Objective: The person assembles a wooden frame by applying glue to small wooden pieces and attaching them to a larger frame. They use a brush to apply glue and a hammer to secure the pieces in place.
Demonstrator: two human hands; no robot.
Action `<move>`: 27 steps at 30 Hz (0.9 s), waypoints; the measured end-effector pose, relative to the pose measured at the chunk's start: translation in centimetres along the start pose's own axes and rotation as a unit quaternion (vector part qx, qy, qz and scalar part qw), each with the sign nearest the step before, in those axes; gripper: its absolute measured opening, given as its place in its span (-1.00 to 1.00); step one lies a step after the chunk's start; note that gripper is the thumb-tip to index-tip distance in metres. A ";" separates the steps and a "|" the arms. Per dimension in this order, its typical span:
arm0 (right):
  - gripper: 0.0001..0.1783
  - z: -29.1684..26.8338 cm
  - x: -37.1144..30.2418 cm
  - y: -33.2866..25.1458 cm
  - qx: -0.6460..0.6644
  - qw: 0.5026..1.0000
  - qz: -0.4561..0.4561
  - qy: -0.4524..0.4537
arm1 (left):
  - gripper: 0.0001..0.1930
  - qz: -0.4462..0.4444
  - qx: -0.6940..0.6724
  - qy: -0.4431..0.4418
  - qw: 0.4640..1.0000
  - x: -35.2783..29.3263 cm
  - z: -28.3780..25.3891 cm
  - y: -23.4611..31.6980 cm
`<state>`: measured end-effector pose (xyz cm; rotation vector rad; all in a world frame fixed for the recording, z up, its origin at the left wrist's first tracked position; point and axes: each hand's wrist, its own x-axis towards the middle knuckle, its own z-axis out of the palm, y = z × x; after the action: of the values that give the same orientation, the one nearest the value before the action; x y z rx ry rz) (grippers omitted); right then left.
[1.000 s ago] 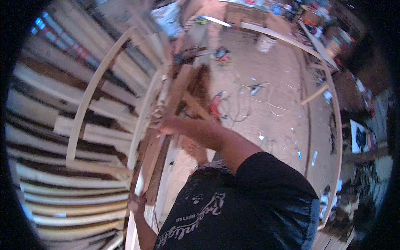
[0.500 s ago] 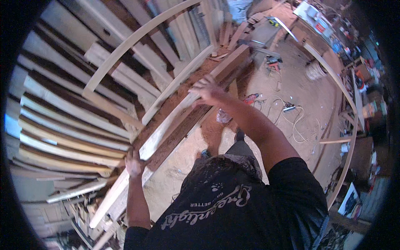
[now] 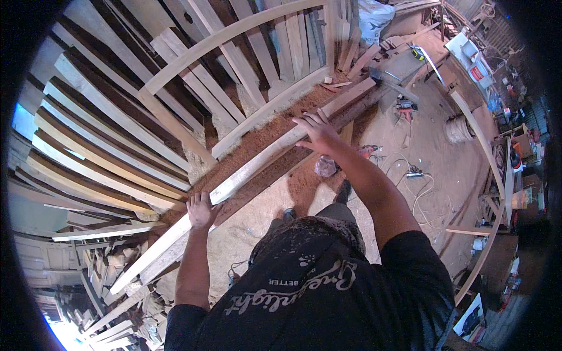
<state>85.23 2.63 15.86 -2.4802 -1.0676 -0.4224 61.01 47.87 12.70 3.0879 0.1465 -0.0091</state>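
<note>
A long, pale wooden beam (image 3: 257, 161) runs slantwise from the lower left to the upper right, over a workbench strewn with reddish sawdust. My left hand (image 3: 201, 210) lies across its nearer left part, the fingers curled over the far edge. Farther up the beam, my right hand (image 3: 318, 132) grips its top with fingers over the far side and thumb toward me. Below the beam a second, darker timber (image 3: 257, 190) shows along the near side. Both palms are hidden from view.
Many boards (image 3: 117, 128) stand beyond the bench, behind a curved wooden frame (image 3: 234, 41). On the floor at right lie a red power tool (image 3: 404, 108), a corded tool (image 3: 414, 174) with loose cable and a clear plastic bag (image 3: 325, 165). A spool (image 3: 458, 130) stands farther right.
The whole view has shifted, so the bench and floor tools appear farther right and lower. Both hands stay on the beam, and the earlier motion blur on them is gone.
</note>
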 end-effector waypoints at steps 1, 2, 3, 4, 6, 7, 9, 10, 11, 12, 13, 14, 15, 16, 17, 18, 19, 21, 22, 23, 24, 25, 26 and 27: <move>-0.17 -0.1 -0.6 -0.2 0.005 1.000 0.003 0.030 | -0.38 -0.005 0.000 -0.001 1.000 0.0 -0.2 0.2; -0.17 0.0 -1.3 -0.6 0.006 0.998 0.005 0.061 | -0.37 -0.009 0.000 -0.002 1.000 0.0 -0.4 0.4; -0.18 0.6 -2.3 -1.2 0.006 0.991 0.080 0.110 | -0.37 -0.013 -0.004 0.013 1.000 0.0 -0.5 0.7; -0.19 1.5 -3.6 -2.2 0.002 0.976 0.153 0.158 | -0.37 -0.014 -0.009 0.028 0.999 -0.1 -0.6 1.0; -0.20 3.9 -6.1 -4.1 0.047 0.919 0.306 0.243 | -0.37 -0.023 -0.014 0.053 0.998 -0.1 -0.6 1.8; -0.21 5.6 -7.1 -5.4 0.143 0.872 0.384 0.267 | -0.37 -0.030 -0.014 0.064 0.997 -0.1 -0.5 2.2; -0.23 9.2 -8.0 -8.2 0.356 0.748 0.490 0.272 | -0.34 -0.040 -0.023 0.069 0.997 -0.1 -0.3 3.1; -0.24 10.5 -8.2 -9.4 0.451 0.692 0.508 0.244 | -0.32 -0.038 -0.009 0.074 0.996 0.0 -0.3 3.6; -0.25 11.5 -8.2 -10.3 0.534 0.651 0.498 0.208 | -0.30 -0.031 -0.001 0.090 0.995 0.0 -0.1 4.1; -0.26 12.3 -7.9 -11.1 0.595 0.622 0.480 0.171 | -0.27 -0.026 0.002 0.101 0.995 0.1 0.0 4.6; -0.27 13.0 -7.3 -11.8 0.592 0.646 0.465 0.131 | -0.20 -0.017 0.009 0.110 0.994 0.1 0.1 5.0; -0.28 13.5 -6.8 -12.3 0.629 0.628 0.438 0.136 | -0.19 -0.017 0.004 0.125 0.992 0.2 0.2 5.4; -0.29 13.8 -6.3 -12.5 0.625 0.643 0.424 0.129 | -0.18 -0.014 -0.005 0.130 0.991 0.1 0.2 5.6; -0.30 14.0 -5.9 -12.7 0.619 0.657 0.411 0.126 | -0.16 -0.014 -0.014 0.131 0.991 0.1 0.1 5.7; -0.31 14.3 -5.7 -12.7 0.611 0.671 0.402 0.123 | -0.16 -0.020 -0.011 0.125 0.992 0.1 0.1 5.7; -0.32 14.7 -5.8 -12.7 0.602 0.683 0.395 0.119 | -0.18 -0.022 -0.005 0.113 0.993 0.1 0.1 5.7; -0.33 15.2 -6.2 -12.5 0.592 0.695 0.392 0.113 | -0.19 -0.024 -0.002 0.104 0.994 -0.1 0.1 5.6; -0.34 16.5 -7.9 -12.1 0.593 0.696 0.393 0.101 | -0.21 -0.019 -0.008 0.095 0.995 -0.3 0.3 5.4; -0.35 17.2 -9.1 -11.7 0.540 0.748 0.372 0.097 | -0.19 -0.017 -0.004 0.087 0.996 -0.2 0.3 5.2; -0.36 18.0 -10.4 -11.3 0.515 0.773 0.357 0.097 | -0.17 -0.016 0.001 0.102 0.995 -0.4 0.4 5.2; -0.37 18.7 -11.8 -11.0 0.511 0.775 0.360 0.091 | -0.15 -0.015 0.007 0.109 0.994 -0.3 0.6 5.2; -0.38 19.3 -13.1 -10.6 0.446 0.842 0.288 0.101 | -0.07 -0.005 0.033 0.142 0.989 -0.5 0.7 5.3; -0.39 19.8 -14.2 -10.3 0.397 0.881 0.239 0.097 | 0.00 -0.015 0.068 0.151 0.986 -0.2 0.9 5.5; -0.43 20.1 -14.9 -9.8 0.343 0.912 0.223 0.027 | -0.06 0.002 0.073 0.208 0.975 -0.5 1.1 6.0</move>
<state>70.44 9.11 -5.60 -1.9594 -0.4703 0.0346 61.10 41.82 11.95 3.1872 0.1613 0.6570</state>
